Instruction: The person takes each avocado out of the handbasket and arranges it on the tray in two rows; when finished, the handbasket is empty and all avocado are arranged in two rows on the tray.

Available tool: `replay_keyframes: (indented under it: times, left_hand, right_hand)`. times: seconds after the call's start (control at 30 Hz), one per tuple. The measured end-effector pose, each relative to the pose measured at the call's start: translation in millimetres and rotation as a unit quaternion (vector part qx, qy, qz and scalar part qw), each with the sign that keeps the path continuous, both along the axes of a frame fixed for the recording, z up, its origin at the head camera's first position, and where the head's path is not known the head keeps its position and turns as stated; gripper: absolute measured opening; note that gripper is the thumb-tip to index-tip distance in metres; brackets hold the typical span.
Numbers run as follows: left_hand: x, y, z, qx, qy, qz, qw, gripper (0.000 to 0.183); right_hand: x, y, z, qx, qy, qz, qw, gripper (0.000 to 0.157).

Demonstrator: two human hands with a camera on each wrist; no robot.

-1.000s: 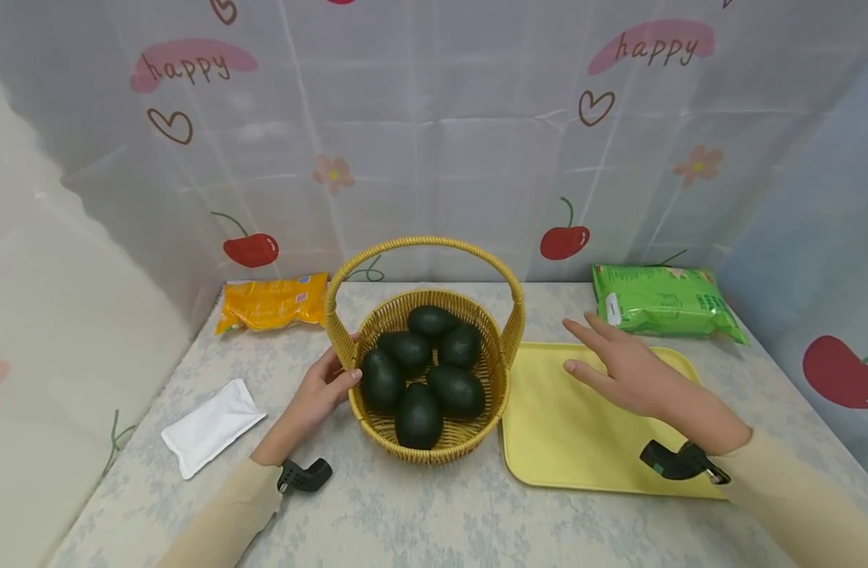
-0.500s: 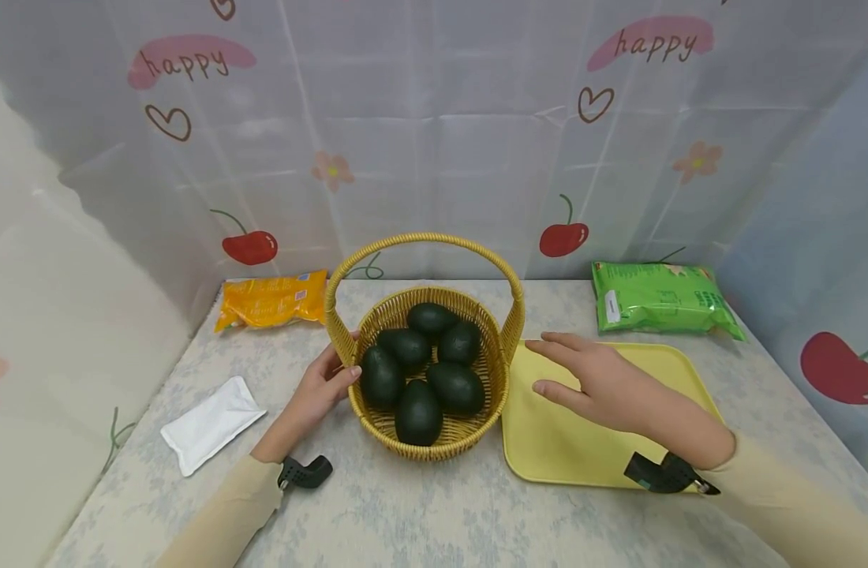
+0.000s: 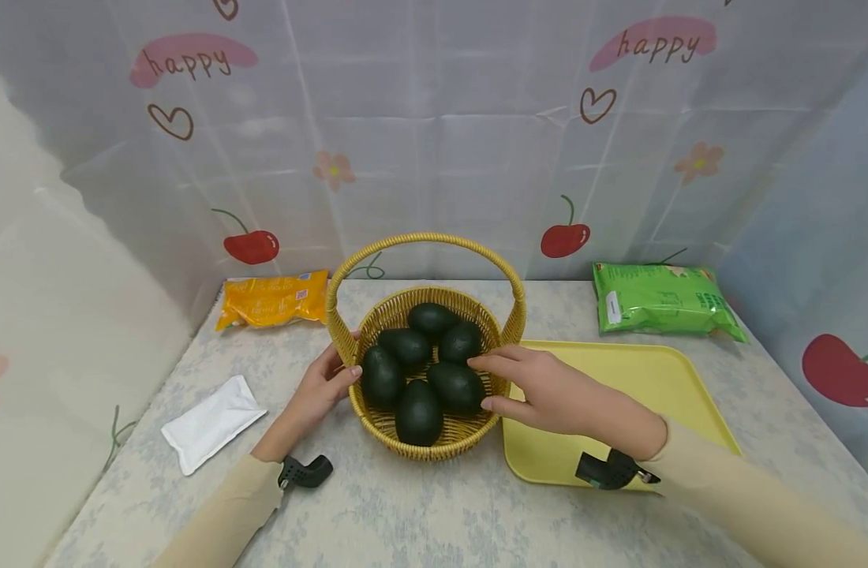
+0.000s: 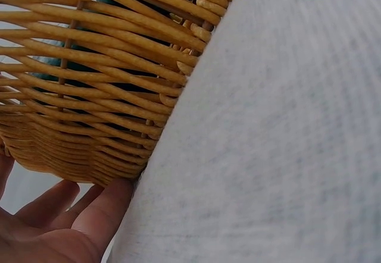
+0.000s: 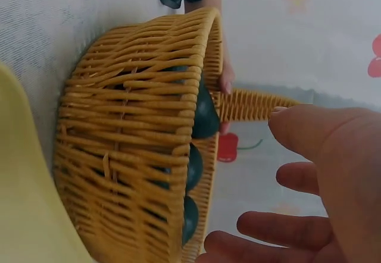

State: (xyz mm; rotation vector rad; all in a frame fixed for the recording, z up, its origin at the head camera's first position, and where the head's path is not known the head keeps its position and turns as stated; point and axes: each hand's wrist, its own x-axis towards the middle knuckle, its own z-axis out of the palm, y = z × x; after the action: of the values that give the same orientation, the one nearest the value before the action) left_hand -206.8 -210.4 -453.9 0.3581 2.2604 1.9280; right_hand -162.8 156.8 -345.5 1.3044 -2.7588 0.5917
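Note:
A yellow wicker basket with a tall arched handle stands mid-table, holding several dark green avocados. My left hand grips its left side at the foot of the handle, thumb over the rim. In the left wrist view, the fingers lie against the woven wall. Over the right rim comes my right hand, palm down and holding nothing, its fingertips right beside the nearest avocado. The right wrist view shows that hand with fingers spread apart above the rim.
Right of the basket lies a yellow tray, partly under my right forearm. A green packet is at the back right, an orange packet at the back left. A white pouch lies left. A printed curtain hangs behind.
My right hand has travelled left from above the tray to over the basket's right rim. The left hand and the basket have stayed in place.

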Motion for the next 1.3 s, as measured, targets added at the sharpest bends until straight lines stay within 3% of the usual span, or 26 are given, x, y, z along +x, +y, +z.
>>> replay_keyframes:
  times: [0.43,0.63,0.87,1.3]
  left_hand:
    - [-0.5,1,0.7,0.005,-0.009,0.0,1.0,0.063]
    - [1.1,1,0.8,0.007,0.0,-0.002,1.0,0.062]
    - [0.6,0,0.5,-0.003,0.002,-0.004,1.0,0.062]
    - [-1.3,-1,-0.4,0.001,-0.007,-0.001,1.0,0.063]
  right_hand:
    - [-20.9,-43,-12.3,0.036,-0.033,0.025,0.998,0.047]
    - [-27.7,-47,-16.6,0.048,-0.036,0.025,0.998,0.04]
    - [-35.8,-47,-20.4,0.064,-0.093,0.013,0.994,0.035]
    - [-54.2,-47,-15.6,0.08,-0.158,0.046,0.983,0.041]
